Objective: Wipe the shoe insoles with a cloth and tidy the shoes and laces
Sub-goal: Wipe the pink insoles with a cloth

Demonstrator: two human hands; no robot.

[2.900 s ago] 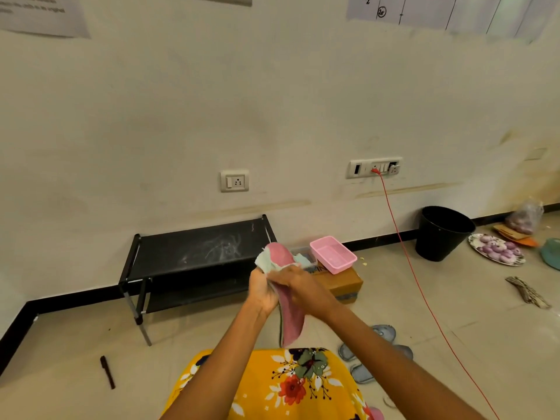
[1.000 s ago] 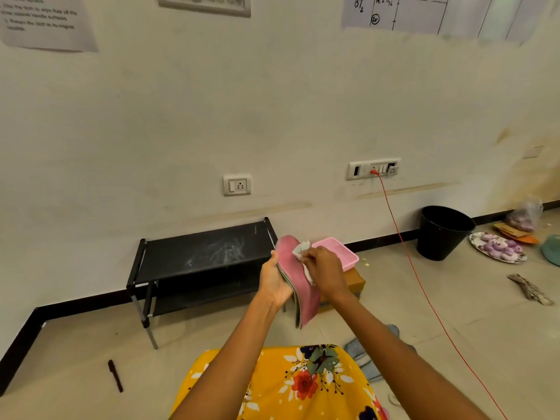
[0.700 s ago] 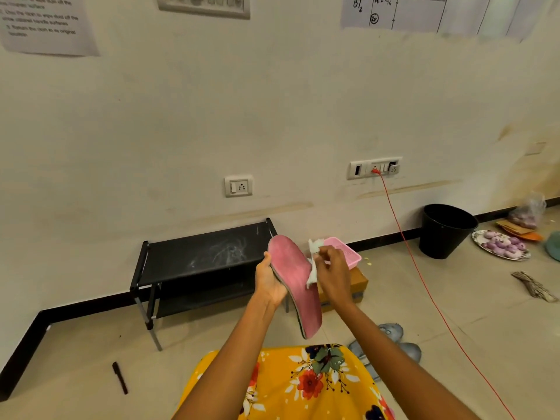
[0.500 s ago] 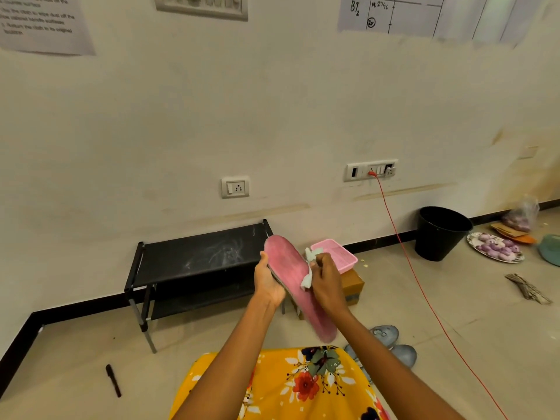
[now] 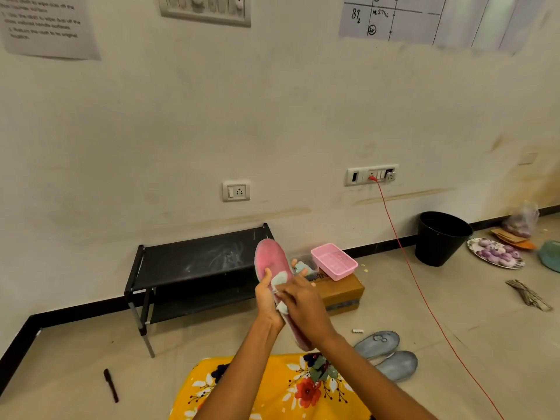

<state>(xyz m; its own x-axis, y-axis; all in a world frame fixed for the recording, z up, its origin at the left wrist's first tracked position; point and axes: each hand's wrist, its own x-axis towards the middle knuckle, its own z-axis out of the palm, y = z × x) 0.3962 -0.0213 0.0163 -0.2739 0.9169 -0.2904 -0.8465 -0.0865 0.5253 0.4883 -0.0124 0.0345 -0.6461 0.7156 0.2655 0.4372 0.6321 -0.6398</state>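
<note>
A matt, slightly fuzzy pink surface was shown by the insole (image 5: 272, 265), and a soft pale cloth (image 5: 280, 278) was pressed on it. At eleven o'clock of it, the black shelf (image 5: 197, 262) (scuffed with whitish marks) appeared dull. At three o'clock, glossy plastic was seen in the pink basket (image 5: 333, 261), on a matt cardboard box (image 5: 341, 294).

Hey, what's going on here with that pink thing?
A person is cleaning a pink shoe insole. The left hand holds it up on a slant, toe end highest, while the right hand presses a pale cloth against its middle. Two grey insoles lie on the floor to the right, beside a red cable.
</note>
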